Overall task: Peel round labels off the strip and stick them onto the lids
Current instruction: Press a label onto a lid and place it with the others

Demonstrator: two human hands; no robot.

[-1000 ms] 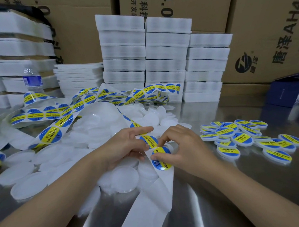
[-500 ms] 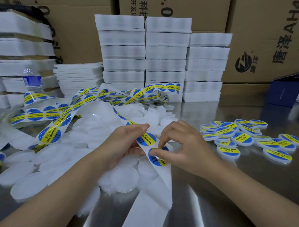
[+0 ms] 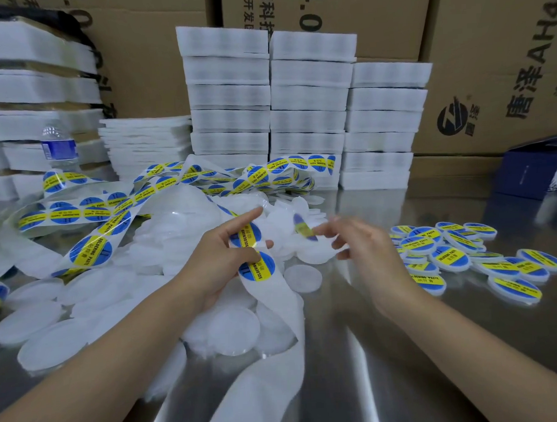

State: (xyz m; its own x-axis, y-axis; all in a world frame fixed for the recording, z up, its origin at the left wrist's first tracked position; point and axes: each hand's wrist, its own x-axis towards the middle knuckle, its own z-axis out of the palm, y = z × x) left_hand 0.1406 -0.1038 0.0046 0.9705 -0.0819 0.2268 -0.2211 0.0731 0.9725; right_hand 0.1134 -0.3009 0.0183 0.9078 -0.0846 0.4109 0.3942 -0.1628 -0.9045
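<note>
White lids (image 3: 231, 327) heaped, foam stacks (image 3: 308, 113) behind

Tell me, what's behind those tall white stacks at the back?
Big brown cardboard boxes with black printing stand behind the white stacks. The stacks cover the boxes' lower parts, so anything lower down behind them cannot be seen.

Single head-worn view, close, angled forward and down over table (image 3: 404, 349); cardboard boxes (image 3: 503, 57) at 12 o'clock
</note>
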